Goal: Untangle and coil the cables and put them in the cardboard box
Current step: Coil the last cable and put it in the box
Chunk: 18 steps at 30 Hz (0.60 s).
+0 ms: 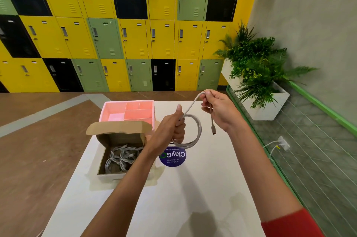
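Head view: red sleeve (289, 223) on the right forearm, nearest the lens. Both hands are raised over the white table (173, 207).

Left hand (174, 126) is fisted round a stack of loops of the grey cable (197, 132), thumb up. Right hand (218, 110) pinches the free run at its high point; the short tail hangs below it, ending in the connector (214, 132), clear of the table.

Step as I read it: last turns of the coil. Advice:
- lay the free run onto the stack at the same loop size
- let the cable roll between the right fingertips so no twist builds
- grip the stack firmly in the left hand so the loops don't spring
- wrap or tuck the tail so the connector doesn't dangle

Under the coil is a round blue sticker (173, 157). Left of it stands the cardboard box (101, 159), lid up, with several grey coiled cables (121, 156) inside; there looks to be room on top. Behind it is a pink divided tray (127, 102).

Beyond: brown floor (48, 130), a wall of yellow, green and black lockers (135, 34), and a white planter (270, 110) with greenery at right.
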Each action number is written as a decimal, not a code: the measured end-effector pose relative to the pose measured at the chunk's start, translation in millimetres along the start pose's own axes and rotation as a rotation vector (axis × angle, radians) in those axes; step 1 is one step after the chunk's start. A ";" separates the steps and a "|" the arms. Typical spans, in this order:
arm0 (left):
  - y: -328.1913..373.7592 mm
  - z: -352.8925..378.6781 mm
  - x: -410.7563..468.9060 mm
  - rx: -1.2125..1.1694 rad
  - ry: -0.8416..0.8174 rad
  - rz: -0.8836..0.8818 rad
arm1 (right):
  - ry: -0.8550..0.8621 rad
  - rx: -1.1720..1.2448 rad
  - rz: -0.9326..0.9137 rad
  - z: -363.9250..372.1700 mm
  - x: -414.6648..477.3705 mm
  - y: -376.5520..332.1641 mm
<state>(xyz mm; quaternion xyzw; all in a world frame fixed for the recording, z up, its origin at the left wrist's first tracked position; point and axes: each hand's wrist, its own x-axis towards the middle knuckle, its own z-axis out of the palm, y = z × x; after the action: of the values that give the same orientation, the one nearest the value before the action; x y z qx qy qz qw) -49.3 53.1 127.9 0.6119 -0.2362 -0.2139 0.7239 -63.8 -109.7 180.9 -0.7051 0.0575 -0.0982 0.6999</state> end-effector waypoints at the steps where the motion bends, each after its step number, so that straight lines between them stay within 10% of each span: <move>1: 1.7 0.7 -1.5 0.011 -0.014 0.017 | 0.004 0.054 0.014 -0.3 0.2 0.4; 18: 9.4 9.8 -6.6 0.079 0.013 0.037 | 0.134 0.856 0.403 5.5 -1.5 9.5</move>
<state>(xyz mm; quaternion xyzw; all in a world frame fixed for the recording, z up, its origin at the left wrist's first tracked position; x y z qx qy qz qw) -60.3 50.9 138.0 0.6369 -0.2509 -0.1872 0.7045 -63.4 -104.2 171.3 -0.3202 0.1926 -0.0205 0.9273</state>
